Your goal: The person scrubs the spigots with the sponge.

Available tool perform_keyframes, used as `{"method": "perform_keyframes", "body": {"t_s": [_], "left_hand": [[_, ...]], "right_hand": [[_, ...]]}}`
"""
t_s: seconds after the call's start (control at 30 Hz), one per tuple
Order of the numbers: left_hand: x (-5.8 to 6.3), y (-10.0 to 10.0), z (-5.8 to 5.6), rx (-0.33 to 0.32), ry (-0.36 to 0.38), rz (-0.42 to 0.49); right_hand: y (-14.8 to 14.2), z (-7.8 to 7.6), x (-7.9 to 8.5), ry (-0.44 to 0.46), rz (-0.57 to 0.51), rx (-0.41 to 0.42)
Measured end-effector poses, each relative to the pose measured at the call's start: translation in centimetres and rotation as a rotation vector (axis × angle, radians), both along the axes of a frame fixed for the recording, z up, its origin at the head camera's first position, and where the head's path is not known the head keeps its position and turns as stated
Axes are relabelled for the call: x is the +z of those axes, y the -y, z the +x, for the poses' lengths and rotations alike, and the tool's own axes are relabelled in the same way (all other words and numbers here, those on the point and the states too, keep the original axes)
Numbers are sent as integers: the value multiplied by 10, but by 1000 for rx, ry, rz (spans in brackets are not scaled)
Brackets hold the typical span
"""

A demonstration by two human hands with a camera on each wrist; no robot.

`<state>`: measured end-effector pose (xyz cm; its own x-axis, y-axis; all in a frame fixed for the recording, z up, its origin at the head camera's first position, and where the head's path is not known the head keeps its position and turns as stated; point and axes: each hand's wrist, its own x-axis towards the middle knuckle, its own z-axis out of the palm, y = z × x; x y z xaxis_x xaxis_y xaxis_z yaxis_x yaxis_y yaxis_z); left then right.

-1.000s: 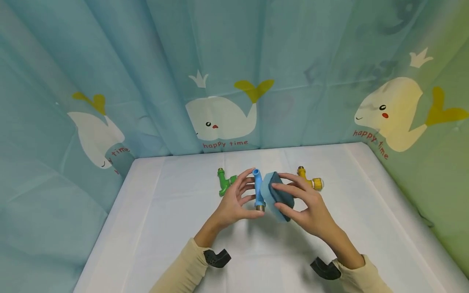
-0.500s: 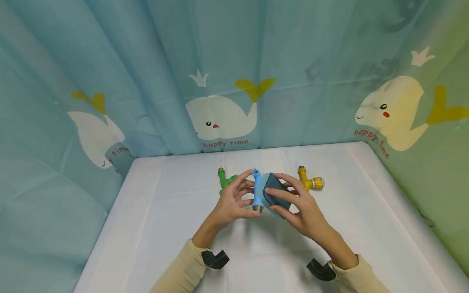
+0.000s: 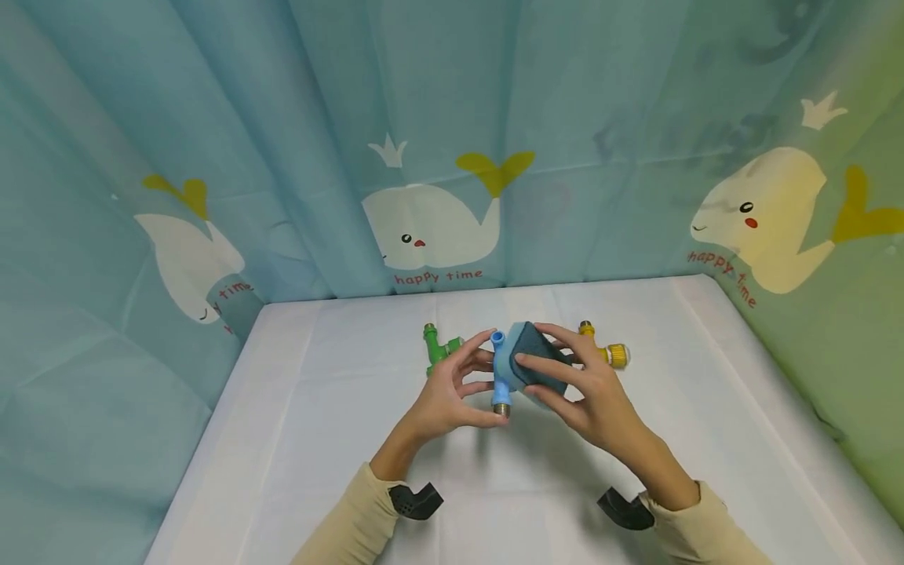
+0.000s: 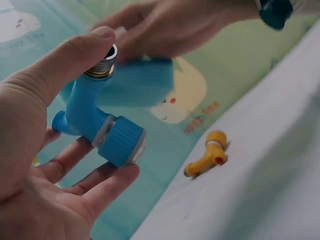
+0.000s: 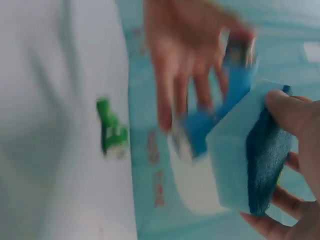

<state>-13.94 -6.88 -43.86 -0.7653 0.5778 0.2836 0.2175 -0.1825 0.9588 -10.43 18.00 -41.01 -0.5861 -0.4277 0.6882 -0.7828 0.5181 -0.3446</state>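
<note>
My left hand [image 3: 445, 396] holds a blue tap [image 3: 501, 377] above the table, its thumb on the threaded metal end. In the left wrist view the tap's ribbed knob [image 4: 122, 141] rests by the fingertips. My right hand [image 3: 593, 392] grips a sponge [image 3: 540, 361] with a light blue foam side and a dark blue scouring side. The foam side [image 5: 230, 145] lies against the tap in the head view. Behind the left hand a green tap [image 3: 436, 345] lies on the table, partly hidden. A yellow tap [image 3: 613, 355] lies behind the right hand.
The table [image 3: 339, 439] has a white cover. Around its back and sides hangs a blue-green curtain [image 3: 297, 141] printed with whales. Each sleeve has a black wrist mount [image 3: 415, 501] at the cuff.
The sponge has moved left onto the blue tap, then slightly up along it with the right hand. The left hand keeps its hold and has hardly moved. The head view has shifted a little.
</note>
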Motion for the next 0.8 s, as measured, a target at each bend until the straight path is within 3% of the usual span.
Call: {"method": "perform_keyframes", "body": {"t_s": [0.1,0.23,0.33,0.47,0.7,0.8], "left_hand": [[0,0,1,-21,-11,2],[-1,1,1,-57,17,26],[-3,1,2,-67,36,47],[-3,1,3,-75,12,73],[-4,5,4,-28,35,91],[-4,6,4,-20,42,93]], "right_hand": [[2,2,1,-2,6,27],[-1,-3,2,40,50,-33],[-1,-5,3,74,-7,-50],[3,-5,1,131,-72,-3],[0,-5,-10,216,-70,-96],[1,-4,-9,254,-118,-71]]}}
